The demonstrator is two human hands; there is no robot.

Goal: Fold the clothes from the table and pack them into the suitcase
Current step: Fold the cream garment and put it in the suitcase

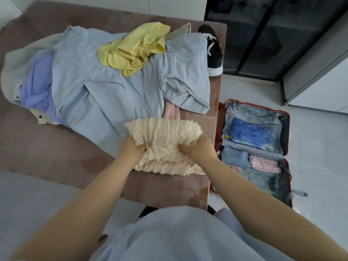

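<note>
Where tucked into the crinkled cloth, cannot make out the fingertips of the left hand (131,147) or the right hand (199,149). Cannot follow the whole suitcase (285,129) either: down and right of the cream garment (163,136), with its near left corner lost behind the right forearm and the counter (56,151) edge. Just beyond the cream garment, only a strip of a pink garment (171,111), otherwise buried under a pale blue garment (105,91). Far left of the cream garment, only part of a lilac garment (37,81); beyond and right of it, part of a black shoe (214,51); farther beyond, atop the blue heap, a crumpled yellow garment (131,49). Both hands curled round bunched cloth at the cream garment's middle fold, left on its left part, right on its right part, close together but not touching. Cream garment lying layered on the counter's near right part, spreading beyond and nearer than the knuckles. Inside the open suitcase, right of the cream garment, a blue bag (252,135) and folded striped cloth (263,164).
</note>
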